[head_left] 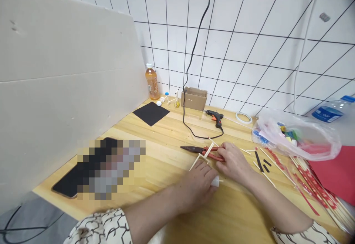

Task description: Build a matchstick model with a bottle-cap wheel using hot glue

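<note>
My left hand (198, 181) is closed around a small frame of pale wooden sticks (208, 151) with a white bottle cap (215, 181) at its near end. Part of the frame is hidden under my fingers. Just to the right, my right hand (231, 159) has its fingers closed on the red handles of a pair of long-nose pliers (195, 149). The pliers lie low over the wooden table, dark jaws pointing left. The stick frame crosses in front of their handles.
A black glue gun (216, 117) and its cable lie behind, near a cardboard box (194, 98). Bundled sticks (318, 185), black strips (259, 161) and a plastic bag (302, 140) are at right. A drink bottle (152, 83), black sheet (151, 113) and phone (66, 181) are left.
</note>
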Tool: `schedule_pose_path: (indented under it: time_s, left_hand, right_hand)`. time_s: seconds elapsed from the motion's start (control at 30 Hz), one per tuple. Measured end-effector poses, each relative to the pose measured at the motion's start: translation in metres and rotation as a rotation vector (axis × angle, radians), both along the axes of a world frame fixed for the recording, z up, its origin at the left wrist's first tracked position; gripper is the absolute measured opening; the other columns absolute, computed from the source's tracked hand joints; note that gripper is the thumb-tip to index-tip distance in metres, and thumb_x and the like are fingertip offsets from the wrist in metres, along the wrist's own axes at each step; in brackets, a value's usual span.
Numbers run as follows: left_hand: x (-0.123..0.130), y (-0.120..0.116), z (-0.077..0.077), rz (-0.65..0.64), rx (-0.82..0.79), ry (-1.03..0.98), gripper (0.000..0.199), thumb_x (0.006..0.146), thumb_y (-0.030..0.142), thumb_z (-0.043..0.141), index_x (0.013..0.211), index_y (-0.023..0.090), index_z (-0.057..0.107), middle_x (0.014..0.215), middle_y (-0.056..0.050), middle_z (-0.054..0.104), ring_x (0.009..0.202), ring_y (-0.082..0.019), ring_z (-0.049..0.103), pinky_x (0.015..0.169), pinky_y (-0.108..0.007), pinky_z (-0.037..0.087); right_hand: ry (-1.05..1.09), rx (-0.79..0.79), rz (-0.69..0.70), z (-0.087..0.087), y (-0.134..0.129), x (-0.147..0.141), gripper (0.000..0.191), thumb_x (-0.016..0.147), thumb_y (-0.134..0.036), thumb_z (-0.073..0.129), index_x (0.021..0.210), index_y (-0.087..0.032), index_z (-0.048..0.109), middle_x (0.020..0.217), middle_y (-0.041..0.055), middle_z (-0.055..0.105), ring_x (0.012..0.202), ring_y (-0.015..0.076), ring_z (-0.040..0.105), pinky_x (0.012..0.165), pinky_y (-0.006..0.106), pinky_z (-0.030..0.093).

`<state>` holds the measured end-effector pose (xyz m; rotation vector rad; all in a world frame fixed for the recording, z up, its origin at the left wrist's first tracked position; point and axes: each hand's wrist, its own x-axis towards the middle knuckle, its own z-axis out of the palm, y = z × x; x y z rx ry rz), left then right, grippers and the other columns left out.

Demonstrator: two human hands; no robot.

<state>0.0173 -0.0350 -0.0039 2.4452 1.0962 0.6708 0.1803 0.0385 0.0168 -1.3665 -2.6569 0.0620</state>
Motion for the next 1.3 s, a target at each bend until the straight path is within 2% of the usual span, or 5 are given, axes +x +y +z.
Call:
schedule_pose_path:
  time_s: [0.3, 0.6, 0.87, 1.03, 1.3]
  left_hand:
    - [-0.003, 0.002, 0.002, -0.019, -0.177, -0.339, 0.027, 0.076, 0.013, 0.052, 0.103, 0.017, 0.054, 0.101, -0.009, 0.06, 0.098, -0.022, 0.053, 0.087, -0.034, 0.042]
    - [-0.002, 0.003, 0.005, 0.002, -0.408, -0.636, 0.024, 0.075, 0.012, 0.054, 0.099, 0.014, 0.06, 0.095, -0.005, 0.063, 0.086, -0.016, 0.056, 0.075, -0.026, 0.043]
    - [-0.003, 0.007, -0.002, 0.079, -0.561, -0.766, 0.022, 0.079, 0.025, 0.056, 0.097, 0.013, 0.059, 0.096, -0.006, 0.064, 0.085, -0.017, 0.056, 0.073, -0.026, 0.043]
    - [-0.006, 0.006, -0.001, 0.107, -0.527, -0.828, 0.024, 0.078, 0.025, 0.057, 0.099, 0.014, 0.059, 0.102, -0.007, 0.063, 0.098, -0.02, 0.055, 0.088, -0.031, 0.041]
    - [-0.005, 0.004, -0.003, 0.153, -0.559, -0.883, 0.028, 0.076, 0.032, 0.062, 0.096, 0.012, 0.06, 0.096, -0.008, 0.063, 0.094, -0.02, 0.056, 0.087, -0.031, 0.042]
  right_hand:
    - [0.103, -0.018, -0.016, -0.012, -0.004, -0.003, 0.009, 0.072, -0.015, 0.054, 0.064, -0.017, 0.059, 0.085, 0.0091, 0.055, 0.081, 0.0209, 0.049, 0.071, 0.031, 0.039]
    - [0.183, -0.027, 0.014, -0.017, -0.006, 0.0, 0.019, 0.079, -0.032, 0.057, 0.066, -0.018, 0.059, 0.083, 0.0086, 0.055, 0.08, 0.0216, 0.049, 0.07, 0.033, 0.04]
    - [0.248, -0.048, 0.016, -0.017, -0.006, 0.002, 0.02, 0.08, -0.03, 0.055, 0.064, -0.019, 0.057, 0.078, 0.0064, 0.054, 0.075, 0.0196, 0.05, 0.067, 0.03, 0.04]
    - [0.255, -0.043, 0.009, -0.021, -0.007, 0.005, 0.014, 0.076, -0.023, 0.056, 0.063, -0.019, 0.055, 0.079, 0.0066, 0.054, 0.077, 0.0206, 0.05, 0.068, 0.031, 0.04]
    - [0.232, -0.047, -0.005, -0.026, -0.016, 0.017, 0.018, 0.079, -0.024, 0.052, 0.063, -0.018, 0.053, 0.078, 0.0074, 0.054, 0.075, 0.0204, 0.049, 0.065, 0.032, 0.04]
